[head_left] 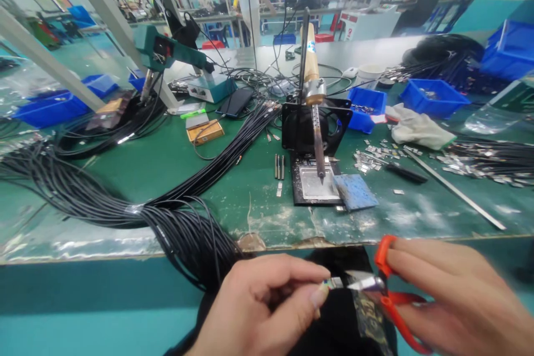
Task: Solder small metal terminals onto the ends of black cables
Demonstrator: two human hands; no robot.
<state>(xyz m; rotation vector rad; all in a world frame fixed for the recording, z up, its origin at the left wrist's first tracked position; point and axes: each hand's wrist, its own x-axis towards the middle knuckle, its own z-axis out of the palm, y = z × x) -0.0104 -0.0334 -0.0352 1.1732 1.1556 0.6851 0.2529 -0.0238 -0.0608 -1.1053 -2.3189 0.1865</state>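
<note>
Thumb and forefinger of my left hand (275, 303) pinch a small metal connector (335, 282), with bits of coloured wire showing at its base. My right hand (454, 289) grips red-handled scissors (386, 278), fingers in the loops. Their short blades point left and reach close to the connector's tip; whether they touch cannot be made out. Both hands are over my lap, in front of the table edge. A thick bundle of black cables (187, 228) hangs off the edge to the left of my left hand.
A soldering iron (315, 78) leans tip-down on a stand over a metal tray (319, 186), beside a blue sponge (355, 192). Behind are a black fan (292, 128) and blue bins (434, 97). Loose connectors (369, 157), a metal strip (459, 192) and a white glove (421, 128) lie right.
</note>
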